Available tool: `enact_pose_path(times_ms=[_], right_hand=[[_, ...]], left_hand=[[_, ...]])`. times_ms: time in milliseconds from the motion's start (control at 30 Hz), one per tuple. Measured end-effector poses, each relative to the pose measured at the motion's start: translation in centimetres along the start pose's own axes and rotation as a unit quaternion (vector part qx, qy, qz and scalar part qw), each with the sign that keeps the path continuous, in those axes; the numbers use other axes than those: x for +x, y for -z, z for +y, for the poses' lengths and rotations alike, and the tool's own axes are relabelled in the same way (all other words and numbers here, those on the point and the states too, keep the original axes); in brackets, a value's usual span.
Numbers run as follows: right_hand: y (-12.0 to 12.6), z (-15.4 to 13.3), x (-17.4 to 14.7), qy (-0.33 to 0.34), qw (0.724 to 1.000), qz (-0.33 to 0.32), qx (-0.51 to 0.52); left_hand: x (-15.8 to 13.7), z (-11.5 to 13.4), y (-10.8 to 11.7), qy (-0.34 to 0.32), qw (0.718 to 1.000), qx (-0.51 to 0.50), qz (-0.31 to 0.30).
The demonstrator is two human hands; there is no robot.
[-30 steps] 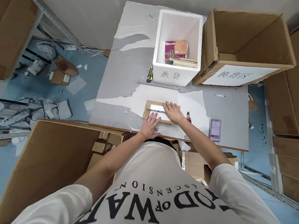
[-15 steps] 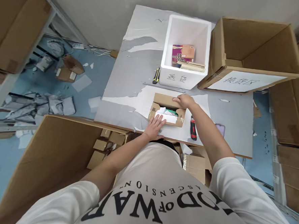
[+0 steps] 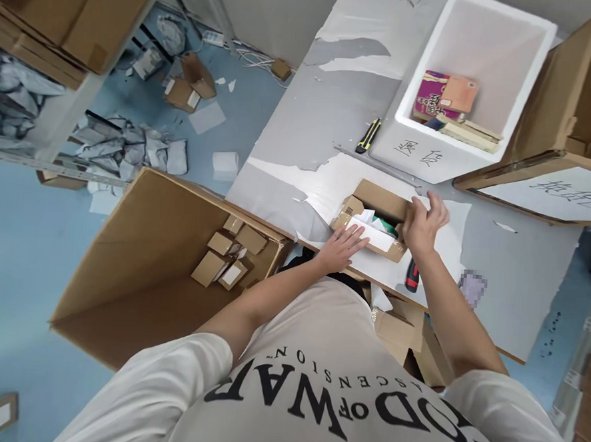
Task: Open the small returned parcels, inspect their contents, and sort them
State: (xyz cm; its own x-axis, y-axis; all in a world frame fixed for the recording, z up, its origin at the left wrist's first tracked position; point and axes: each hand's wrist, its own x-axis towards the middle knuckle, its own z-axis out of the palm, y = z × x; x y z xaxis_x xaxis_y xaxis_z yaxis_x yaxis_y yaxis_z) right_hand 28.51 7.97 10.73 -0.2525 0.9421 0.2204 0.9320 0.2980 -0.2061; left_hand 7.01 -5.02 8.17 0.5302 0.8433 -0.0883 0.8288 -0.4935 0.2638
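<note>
A small cardboard box [image 3: 383,198] stands open on the table near its front edge, its back flap raised. White paper and something green [image 3: 386,225] show inside; I cannot make out what the green thing is. My left hand [image 3: 340,249] lies with its fingers stretched over the box's front left edge and white label. At the box's right end is my right hand [image 3: 423,225], raised with fingers apart and slightly bent, holding nothing visible. Below that hand lies a red and black utility knife [image 3: 412,275], partly hidden by the wrist.
A white foam bin [image 3: 414,158] holding books and a large carton [image 3: 539,166] stand behind. A yellow-black utility knife [image 3: 368,135] lies left of the bin. Left of the table, a big open carton [image 3: 123,257] contains small boxes. A shelf holds grey parcels [image 3: 13,90].
My right hand has let go of the box's back flap and moved to its right end. My left hand stays on the front edge. The view has turned and shifted left.
</note>
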Motion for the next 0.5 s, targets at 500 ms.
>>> enact_pose_path(times_ms=[500], right_hand=[[1.0,-5.7,-4.7,0.073,0.976,-0.202,0.038]], left_hand=[[1.0,-9.8,4.4,0.017,0.995,-0.103,0.006]])
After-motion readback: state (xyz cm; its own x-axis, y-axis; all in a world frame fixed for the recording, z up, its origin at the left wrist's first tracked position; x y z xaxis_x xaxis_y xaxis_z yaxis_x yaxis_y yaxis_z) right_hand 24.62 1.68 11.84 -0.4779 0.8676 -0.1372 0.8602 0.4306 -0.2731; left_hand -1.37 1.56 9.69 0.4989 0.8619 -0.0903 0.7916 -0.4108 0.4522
